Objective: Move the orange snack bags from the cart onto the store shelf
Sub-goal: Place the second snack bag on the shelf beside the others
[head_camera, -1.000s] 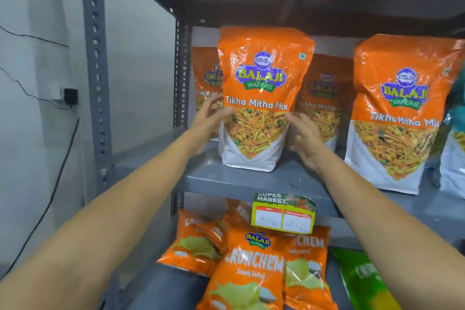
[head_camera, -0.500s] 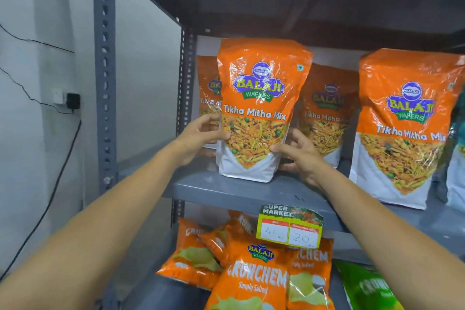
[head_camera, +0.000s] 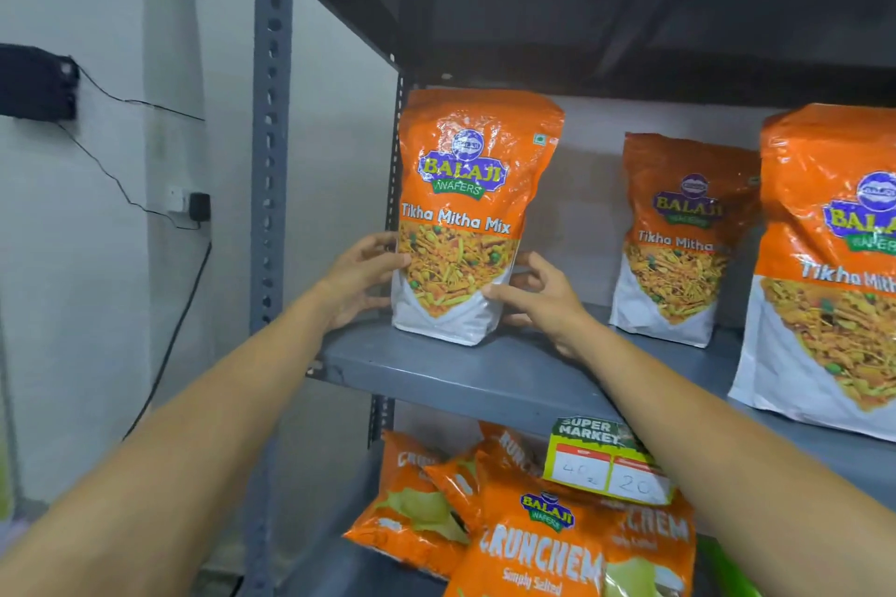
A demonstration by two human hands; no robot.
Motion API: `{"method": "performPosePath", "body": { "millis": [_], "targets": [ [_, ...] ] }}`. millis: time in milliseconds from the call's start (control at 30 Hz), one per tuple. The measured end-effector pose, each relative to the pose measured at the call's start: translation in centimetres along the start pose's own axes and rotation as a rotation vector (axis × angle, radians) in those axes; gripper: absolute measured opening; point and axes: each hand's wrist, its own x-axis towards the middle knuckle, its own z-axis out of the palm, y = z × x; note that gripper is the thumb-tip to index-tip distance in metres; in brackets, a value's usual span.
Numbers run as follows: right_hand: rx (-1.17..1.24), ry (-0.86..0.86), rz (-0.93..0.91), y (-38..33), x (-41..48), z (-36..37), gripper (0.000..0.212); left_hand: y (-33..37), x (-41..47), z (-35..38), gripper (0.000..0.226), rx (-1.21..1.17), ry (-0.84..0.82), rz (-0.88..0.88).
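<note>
An orange Tikha Mitha Mix bag (head_camera: 472, 189) stands upright on the grey metal shelf (head_camera: 465, 376), near its left end. My left hand (head_camera: 361, 279) presses against the bag's left side and my right hand (head_camera: 543, 293) against its right side, so both hold it low down. Two more orange bags of the same kind stand on this shelf: one further back (head_camera: 679, 228), one at the right edge of view (head_camera: 834, 267). The cart is out of sight.
A grey perforated upright (head_camera: 269, 136) rises just left of the bag. The shelf above (head_camera: 582, 5) hangs over it. Below lie several orange Crunchem bags (head_camera: 533, 543) and a price tag (head_camera: 606, 463) on the shelf's front edge. A wall socket with cable (head_camera: 191, 208) is left.
The bag has slid left and further back along the shelf with both hands on it; it now covers the bag that stood behind it at the left. The view has shifted left.
</note>
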Motion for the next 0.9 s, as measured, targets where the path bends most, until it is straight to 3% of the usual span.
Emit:
{"method": "performPosePath", "body": {
  "millis": [167,233,333,433,600,733,833,900],
  "targets": [
    [-0.023,-0.033,-0.016,0.3,-0.2,0.0,0.042,-0.1,0.0,-0.3,0.027,-0.009,0.003,-0.003],
    [-0.175,0.033,-0.147,0.2,-0.5,-0.4,0.042,-0.2,-0.1,0.0,0.030,0.000,0.055,0.056],
    [-0.475,0.391,-0.541,-1.0,-2.1,-2.5,0.046,-0.2,-0.6,1.0,0.040,0.112,0.364,0.372],
    [-0.729,0.561,-0.861,-2.3,-5.7,-6.1,0.041,0.1,-2.6,2.9,0.036,0.371,0.551,0.728],
    [-1.017,0.558,-1.013,-1.5,-11.8,-12.2,0.036,-0.2,-6.2,10.5,0.032,0.662,0.384,1.045],
    [-1.126,0.680,-0.954,-1.5,-13.7,-16.5,0.031,-0.5,-6.8,17.6,0.031,0.703,0.199,1.106],
    [-0.993,0.955,-0.790,-1.6,-14.4,-18.5,0.034,-0.6,-6.4,22.5,0.033,0.690,0.056,1.044],
    [-0.658,1.136,-0.629,-1.7,-14.4,-19.5,0.042,-0.7,-5.9,25.8,0.038,0.648,-0.025,0.902]
  ]
}}
